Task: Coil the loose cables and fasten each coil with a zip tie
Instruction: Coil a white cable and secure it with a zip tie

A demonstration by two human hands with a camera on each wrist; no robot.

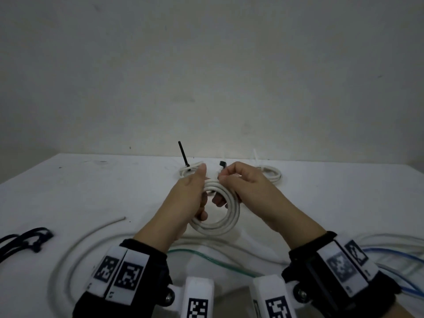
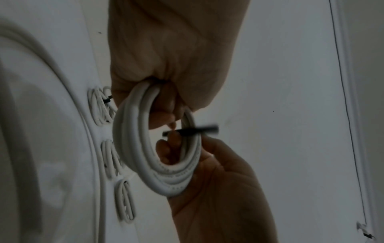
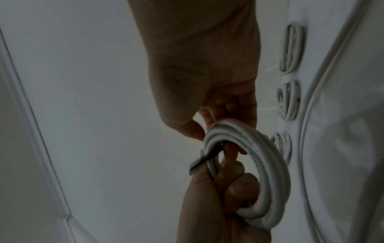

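Three tied coils (image 1: 271, 174) far on table (image 1: 91, 191). Mid-air, white coil (image 1: 218, 216) gripped by left hand (image 1: 185, 203); black zip tie (image 1: 222, 165) pinched by right hand (image 1: 243, 187), apparently unfastened. Loose cables (image 1: 75, 253) near, uncoiled.

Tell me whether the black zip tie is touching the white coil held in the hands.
Touching. The left wrist view shows the black zip tie lying straight across the white coil's strands.
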